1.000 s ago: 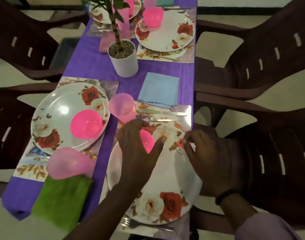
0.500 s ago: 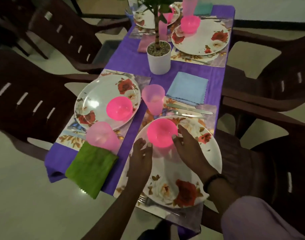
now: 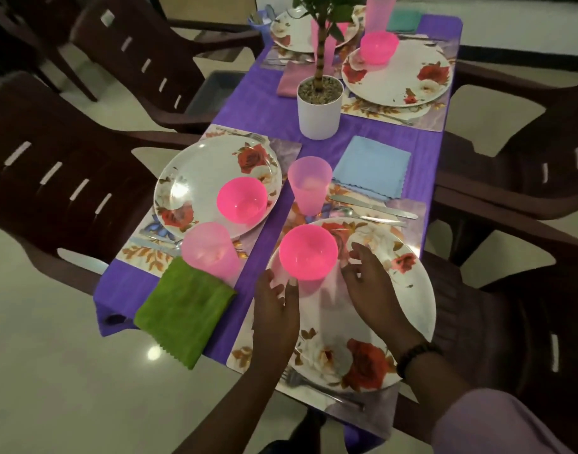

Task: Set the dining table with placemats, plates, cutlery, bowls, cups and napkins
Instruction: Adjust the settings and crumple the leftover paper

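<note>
A pink bowl (image 3: 308, 251) stands on the near floral plate (image 3: 409, 290), which lies on a placemat (image 3: 248, 348). My left hand (image 3: 274, 309) hovers just left of the bowl, fingers relaxed, holding nothing. To the bowl's right, my right hand (image 3: 373, 290) is over the plate, fingers loosely spread and empty. A pink cup (image 3: 309, 185), a knife (image 3: 373, 206) and a spoon (image 3: 363, 216) lie beyond the plate, a fork (image 3: 320, 388) at its near edge. A blue napkin (image 3: 371, 167) lies behind the knife.
The left setting has a floral plate (image 3: 196, 178), pink bowl (image 3: 241, 199), pink cup (image 3: 210, 250) and green napkin (image 3: 182, 306) overhanging the purple runner (image 3: 248, 103). A white potted plant (image 3: 318, 106) stands mid-table. Two more settings sit behind. Dark chairs (image 3: 51, 178) surround the table.
My left hand has let go of the pink bowl and both hands have drawn back toward me from it. The view has pulled back and shifted left.
</note>
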